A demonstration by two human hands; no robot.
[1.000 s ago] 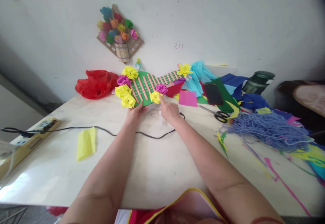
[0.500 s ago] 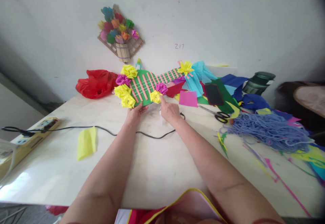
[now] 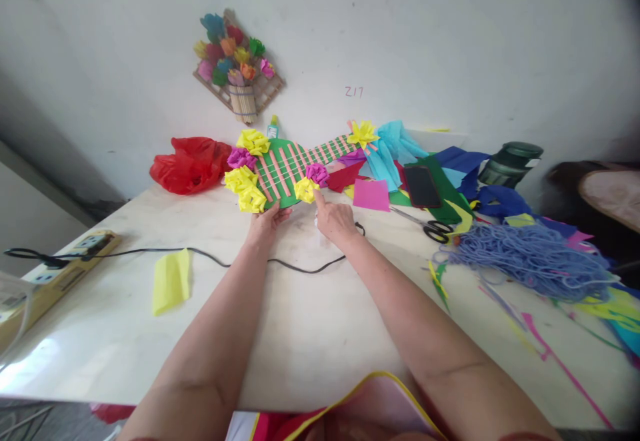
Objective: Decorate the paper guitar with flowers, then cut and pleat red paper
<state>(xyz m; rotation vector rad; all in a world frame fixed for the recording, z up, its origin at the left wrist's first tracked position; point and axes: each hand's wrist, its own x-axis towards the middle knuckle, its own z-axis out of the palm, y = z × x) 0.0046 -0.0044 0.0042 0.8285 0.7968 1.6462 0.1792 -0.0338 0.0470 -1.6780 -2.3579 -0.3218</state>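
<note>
We prop the green paper guitar [image 3: 283, 176] up at the far side of the surface [image 3: 300, 334], tilted toward us so its striped face and paper flowers show. Our left hand [image 3: 267, 220] grips its lower rim from beneath; our right hand [image 3: 334, 218] presses 1 fingertip beside the yellow flower [image 3: 305, 190]. The hands stay apart. The guitar's long axis runs from body, lower left, to neck, upper right.

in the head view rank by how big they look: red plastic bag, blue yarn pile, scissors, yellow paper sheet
1. blue yarn pile
2. red plastic bag
3. yellow paper sheet, though it lies nearer the camera
4. scissors
</note>
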